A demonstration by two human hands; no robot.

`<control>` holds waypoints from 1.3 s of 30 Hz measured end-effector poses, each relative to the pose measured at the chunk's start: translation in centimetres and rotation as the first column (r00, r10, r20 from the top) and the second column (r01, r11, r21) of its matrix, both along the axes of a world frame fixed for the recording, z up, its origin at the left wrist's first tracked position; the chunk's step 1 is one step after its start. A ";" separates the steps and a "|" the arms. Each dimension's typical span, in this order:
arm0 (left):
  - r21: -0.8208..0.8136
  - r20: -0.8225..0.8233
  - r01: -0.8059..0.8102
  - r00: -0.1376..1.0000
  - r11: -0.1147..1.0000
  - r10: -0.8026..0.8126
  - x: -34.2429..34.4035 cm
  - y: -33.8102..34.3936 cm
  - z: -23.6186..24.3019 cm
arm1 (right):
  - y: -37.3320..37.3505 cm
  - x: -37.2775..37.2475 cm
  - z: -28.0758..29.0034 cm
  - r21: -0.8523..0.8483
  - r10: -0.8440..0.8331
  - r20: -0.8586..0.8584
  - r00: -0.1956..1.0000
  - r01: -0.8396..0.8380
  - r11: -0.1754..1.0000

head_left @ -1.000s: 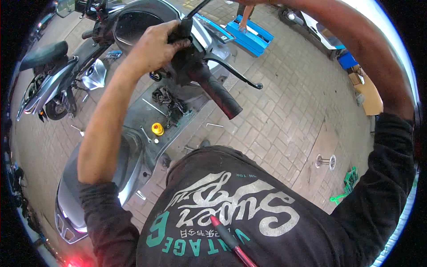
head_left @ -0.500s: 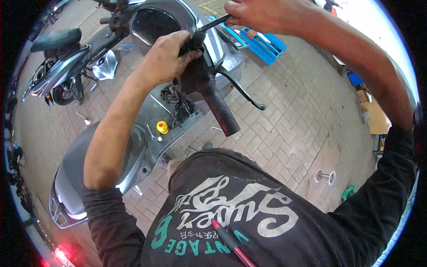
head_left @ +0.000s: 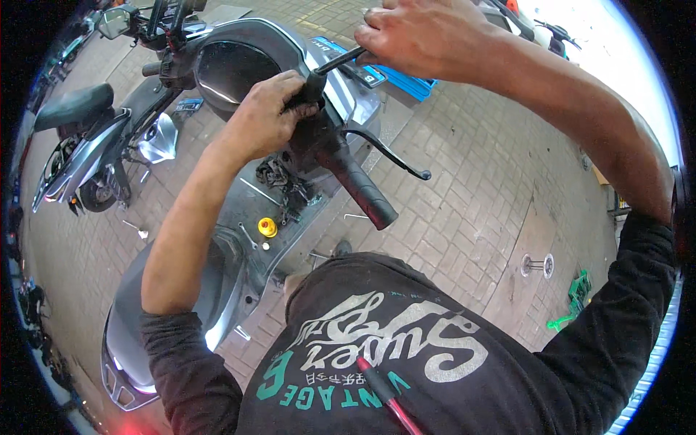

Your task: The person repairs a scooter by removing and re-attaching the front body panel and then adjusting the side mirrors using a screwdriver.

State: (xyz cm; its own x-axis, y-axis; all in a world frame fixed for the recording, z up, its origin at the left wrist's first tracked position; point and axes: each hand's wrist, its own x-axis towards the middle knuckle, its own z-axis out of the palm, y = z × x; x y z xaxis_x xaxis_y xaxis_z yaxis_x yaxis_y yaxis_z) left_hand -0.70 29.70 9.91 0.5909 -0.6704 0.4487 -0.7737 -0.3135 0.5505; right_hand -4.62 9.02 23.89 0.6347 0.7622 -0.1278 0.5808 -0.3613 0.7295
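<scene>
My left hand (head_left: pixel 265 116) is wrapped round a black rubber fitting (head_left: pixel 313 88) at the base of a stem on the scooter's handlebar. Above it, my right hand (head_left: pixel 417 40) grips the upper part of that black stem (head_left: pixel 341 60), which slants up to the right. Below my hands are the rubber handlebar grip (head_left: pixel 366 194) and the curved brake lever (head_left: pixel 384 151). The scooter's dark, glossy front panel (head_left: pixel 228 72) sits left of the stem.
A yellow container (head_left: pixel 267 228), a wrench (head_left: pixel 248 235) and dark parts (head_left: pixel 272 174) lie on the floorboard, near the seat (head_left: pixel 174 290). Another scooter (head_left: pixel 80 109) stands left, a blue toolbox (head_left: pixel 417 85) behind my hands, a green object (head_left: pixel 576 297) right on the paving.
My right hand has come down and left into view along the stem. A co-worker's hand, earlier at the blue toolbox, is now out of sight behind my hand.
</scene>
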 end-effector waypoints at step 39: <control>-0.221 0.217 0.147 0.971 0.964 -0.098 3.7 1.6 -3.5 | 2.8 -1.6 0.4 0.050 -0.340 -0.084 0.937 0.345 0.937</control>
